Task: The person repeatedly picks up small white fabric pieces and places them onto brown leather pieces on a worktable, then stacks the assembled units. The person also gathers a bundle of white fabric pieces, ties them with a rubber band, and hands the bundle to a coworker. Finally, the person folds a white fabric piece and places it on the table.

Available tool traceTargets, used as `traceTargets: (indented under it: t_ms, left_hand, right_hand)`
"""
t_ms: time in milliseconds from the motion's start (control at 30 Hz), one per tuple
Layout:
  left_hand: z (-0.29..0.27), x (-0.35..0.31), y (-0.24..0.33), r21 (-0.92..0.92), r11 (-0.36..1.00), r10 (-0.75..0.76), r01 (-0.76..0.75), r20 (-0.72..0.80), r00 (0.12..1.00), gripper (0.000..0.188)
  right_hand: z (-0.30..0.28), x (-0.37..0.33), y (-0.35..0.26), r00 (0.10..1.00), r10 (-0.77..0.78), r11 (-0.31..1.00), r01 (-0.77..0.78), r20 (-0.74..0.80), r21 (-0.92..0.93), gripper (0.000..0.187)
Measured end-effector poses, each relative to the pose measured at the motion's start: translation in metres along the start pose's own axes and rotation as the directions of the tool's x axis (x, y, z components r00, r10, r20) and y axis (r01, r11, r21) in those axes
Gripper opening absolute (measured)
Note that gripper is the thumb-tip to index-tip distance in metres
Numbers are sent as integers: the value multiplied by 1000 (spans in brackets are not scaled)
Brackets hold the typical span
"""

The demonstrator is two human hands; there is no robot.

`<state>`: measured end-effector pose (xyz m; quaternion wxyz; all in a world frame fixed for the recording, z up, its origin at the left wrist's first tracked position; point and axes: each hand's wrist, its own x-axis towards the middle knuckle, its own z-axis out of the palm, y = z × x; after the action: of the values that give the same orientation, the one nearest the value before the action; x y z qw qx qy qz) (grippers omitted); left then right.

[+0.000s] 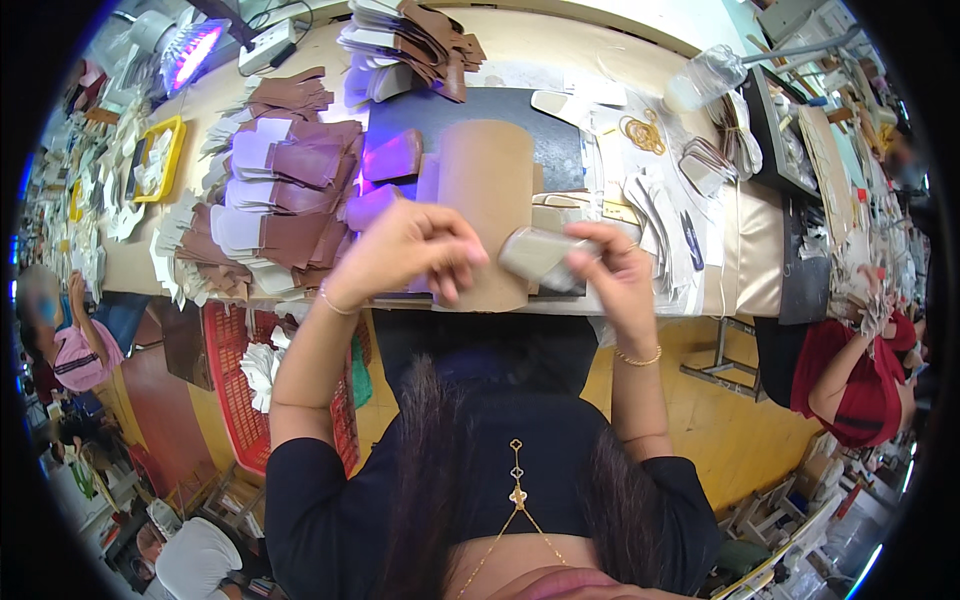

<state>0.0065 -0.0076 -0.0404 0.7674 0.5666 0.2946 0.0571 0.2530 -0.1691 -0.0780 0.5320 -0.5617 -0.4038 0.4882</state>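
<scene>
Over the front part of a brown curved board (487, 180), my left hand (425, 245) hangs with its fingers loosely bent and apart. It is slightly blurred, and I see nothing in it. My right hand (622, 275) pinches a pale grey-beige piece with rounded ends (540, 258), also smeared by motion, just right of the board's front half. Purple-lit, rounded brown pieces (393, 155) lie left of the board, close to my left hand. A few pale pieces (560, 208) lie behind the held one.
Overlapping stacks of brown and white pieces (300, 155) cover the left of the table; another stack (410, 45) stands at the back. To the right are pale strips (655, 220), a dark-handled tool (692, 240), rubber bands (642, 132) and a clear bottle (705, 78). A lit lamp (195, 55) stands back left.
</scene>
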Motion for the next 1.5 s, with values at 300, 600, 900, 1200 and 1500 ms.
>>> traceTargets:
  t_ms: [300,600,900,1200,1500]
  left_hand:
    - [-109,50,-63,917,260,577,303,-399,712,26]
    - [-99,53,-68,916,221,643,336,-396,656,19]
    - [-107,55,-59,905,347,593,247,-416,690,14]
    - [-96,30,-33,705,682,261,197,-485,835,10]
    - [-47,-10,20,-63,964,235,-258,-253,939,13]
  right_hand:
    - [-26,35,40,967,-231,698,85,-111,-711,33]
    - [-54,180,56,850,-527,243,115,-31,-963,34]
    - [-54,207,40,916,-398,31,66,48,-997,33]
    - [-46,198,26,994,-95,294,82,56,-952,21]
    - [-82,205,17,997,71,943,-68,-4,-326,20]
